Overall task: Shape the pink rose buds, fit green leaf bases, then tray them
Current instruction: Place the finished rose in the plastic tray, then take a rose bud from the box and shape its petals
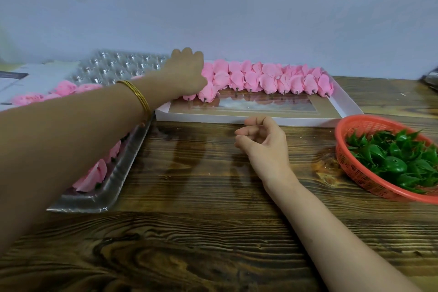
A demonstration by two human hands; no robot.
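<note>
1. Step in hand, as judged: one bud is to be taken from the row of pink rose buds (267,78). The row is laid along the far side of the white box (260,119), with the stems pointing near.
2. Left hand (187,73): it is extended far across the table (189,197) and set on the left end of the row. Its fingers are hidden behind the back of the hand, so it cannot be told whether a bud is gripped.
3. Right hand (260,140): it is rested just near of the box's near rim. The fingers are loosely curled and nothing is held.
4. Technique: the end bud (209,94) is best pinched low, by its base. The petals are then not crushed and the neighbouring buds are not dragged.
5. Green leaf bases (398,161): these are heaped in the red basket (350,173) at the right, close to the free hand.
6. Silver tray (123,66): it is placed at the left and already holds some pink buds.
</note>
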